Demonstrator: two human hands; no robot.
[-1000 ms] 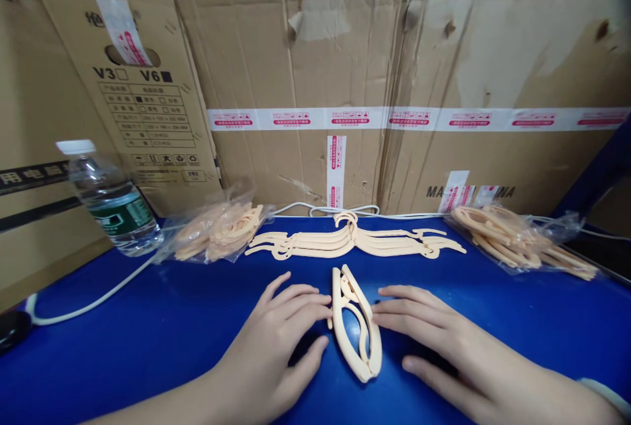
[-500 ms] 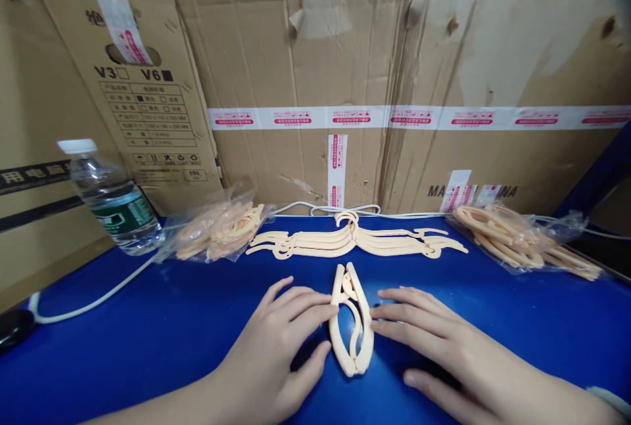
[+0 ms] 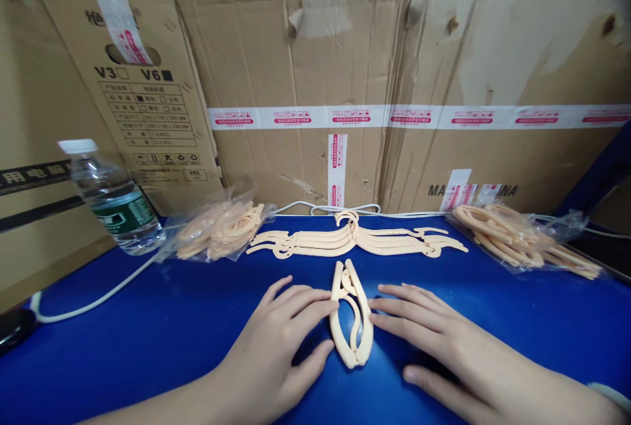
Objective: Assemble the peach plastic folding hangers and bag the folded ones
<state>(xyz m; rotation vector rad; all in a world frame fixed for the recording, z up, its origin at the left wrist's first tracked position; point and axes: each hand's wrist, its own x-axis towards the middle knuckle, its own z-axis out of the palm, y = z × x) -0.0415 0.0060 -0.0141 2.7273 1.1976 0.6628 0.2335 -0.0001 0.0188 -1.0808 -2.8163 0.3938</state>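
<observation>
Folded hanger (image 3: 367, 330) sits straighter than a second ago, lower end swung leftward; lies on the blue tabletop (image 3: 207, 320) between the hands. Left hand (image 3: 290, 326) and right hand (image 3: 438, 326) loosely spread, fingertips at its outer edges, nothing gripped. Probably light, stiff plastic, slightly slick; best held by the long side bars (image 3: 336, 328), sparing the slim inner curve (image 3: 356, 321). Tabletop smooth; extended hangers (image 3: 320, 241) beyond, bagged hangers (image 3: 236, 231) both sides, cardboard (image 3: 296, 70) behind.

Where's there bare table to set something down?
Two patches of table: between cable and left hand, and between right hand and right bag. Crowded: the back row (left bag, open hangers, right bag) and the middle, where the hands flank the folded hanger.
</observation>
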